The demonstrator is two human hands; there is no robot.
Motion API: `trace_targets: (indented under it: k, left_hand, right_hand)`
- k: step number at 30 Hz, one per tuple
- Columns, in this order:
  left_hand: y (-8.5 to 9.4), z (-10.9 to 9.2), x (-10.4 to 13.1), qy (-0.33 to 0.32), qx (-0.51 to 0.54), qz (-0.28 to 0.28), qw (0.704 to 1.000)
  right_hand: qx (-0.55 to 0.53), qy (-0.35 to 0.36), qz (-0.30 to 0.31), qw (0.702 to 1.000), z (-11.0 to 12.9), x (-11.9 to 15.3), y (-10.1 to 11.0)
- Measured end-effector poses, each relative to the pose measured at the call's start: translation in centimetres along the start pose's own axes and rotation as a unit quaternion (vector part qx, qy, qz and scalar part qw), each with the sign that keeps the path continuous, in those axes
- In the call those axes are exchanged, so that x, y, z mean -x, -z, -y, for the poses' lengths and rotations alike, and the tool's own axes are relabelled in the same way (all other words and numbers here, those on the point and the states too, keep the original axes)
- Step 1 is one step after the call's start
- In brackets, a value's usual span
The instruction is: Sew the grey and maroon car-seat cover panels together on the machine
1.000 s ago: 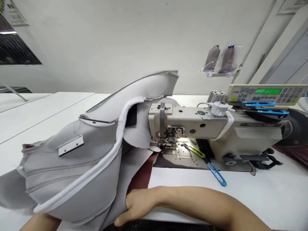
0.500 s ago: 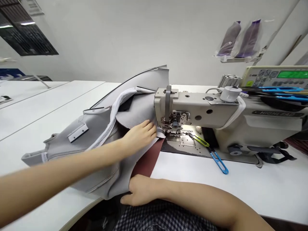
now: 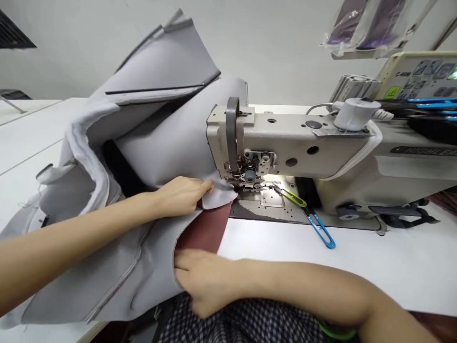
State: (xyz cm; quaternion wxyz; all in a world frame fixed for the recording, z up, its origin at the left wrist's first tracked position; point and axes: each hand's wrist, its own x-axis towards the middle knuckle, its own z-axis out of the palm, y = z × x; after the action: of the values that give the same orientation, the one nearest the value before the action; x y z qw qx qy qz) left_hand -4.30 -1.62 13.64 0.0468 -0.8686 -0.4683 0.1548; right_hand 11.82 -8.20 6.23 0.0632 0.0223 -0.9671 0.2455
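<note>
A large grey sewn fabric cover (image 3: pixel 171 138), with black edging and white padded trim, lies bunched up left of the sewing machine (image 3: pixel 296 143). Its near corner runs to the machine's presser foot, over a reddish-brown panel (image 3: pixel 210 224). My left hand (image 3: pixel 180 195) is closed on the grey fabric just left of the needle area, thumb and fingers pinching a fold. Lower down, near the table edge, my right hand (image 3: pixel 207 278) grips the free edge of the grey fabric; its fingertips are partly hidden between grey layer and brown panel.
Yellow-green thread snips (image 3: pixel 293 196) and blue thread snips (image 3: pixel 321 231) lie at the machine bed. A white tape roll (image 3: pixel 357 114) sits on the machine arm, with a control box (image 3: pixel 421 78) behind. Bagged purple thread cones (image 3: pixel 378 24) stand at upper right.
The grey cover has been lifted and folded up higher at the back. My left hand has shifted left and now pinches the fabric; my right hand has slid its fingers in at the edge.
</note>
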Motion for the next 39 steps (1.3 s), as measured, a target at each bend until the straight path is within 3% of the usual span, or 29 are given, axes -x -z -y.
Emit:
trace_targets:
  k: [2, 4, 8, 12, 17, 20, 24, 27, 31, 36, 39]
  left_hand:
    - [0.7, -0.1, -0.7, -0.001, 0.021, -0.025, 0.999]
    - [1.0, -0.5, -1.4, -0.005, 0.012, -0.032, 0.999]
    - [0.1, -0.8, -2.2, -0.071, -0.060, -0.028, 0.995]
    - [-0.9, -0.4, -2.2, -0.126, -0.111, -0.106, 0.980]
    - [-1.8, 0.0, -2.9, -0.182, -0.041, -0.118, 0.975]
    - [-2.4, -0.5, -3.3, -0.145, 0.001, -0.100, 0.984]
    - [-2.1, -1.9, -3.8, -0.059, -0.043, -0.027, 0.997]
    - [-1.4, -3.1, -4.2, -0.049, -0.067, 0.018, 0.996]
    - [-0.6, -3.9, -4.7, -0.030, -0.080, 0.061, 0.994]
    - [-0.1, -3.1, -5.2, -0.030, -0.085, 0.066, 0.994]
    - [0.0, -3.7, -5.3, -0.011, -0.080, 0.057, 0.995]
  right_hand:
    - [0.069, -0.010, -0.089, 0.994, -2.2, 2.1, 1.0]
    - [0.096, -0.063, -0.122, 0.986, -4.1, 3.5, 1.6]
    - [0.095, -0.073, -0.084, 0.989, -5.0, 4.1, 1.6]
    - [0.094, -0.096, -0.081, 0.988, -5.1, 3.2, 1.6]
    - [0.145, -0.089, -0.118, 0.978, -7.1, 2.5, 1.2]
    - [0.124, -0.123, -0.108, 0.979, -6.6, 3.3, 0.7]
    - [0.099, -0.100, -0.072, 0.987, -5.4, 6.2, 0.4]
    - [0.120, -0.101, -0.091, 0.983, -5.3, 7.7, 0.1]
    - [0.159, -0.102, -0.109, 0.976, -5.2, 7.8, -0.3]
    - [0.176, -0.113, -0.105, 0.972, -4.6, 7.6, -0.1]
    - [0.173, -0.115, -0.113, 0.972, -4.6, 7.5, 0.0]
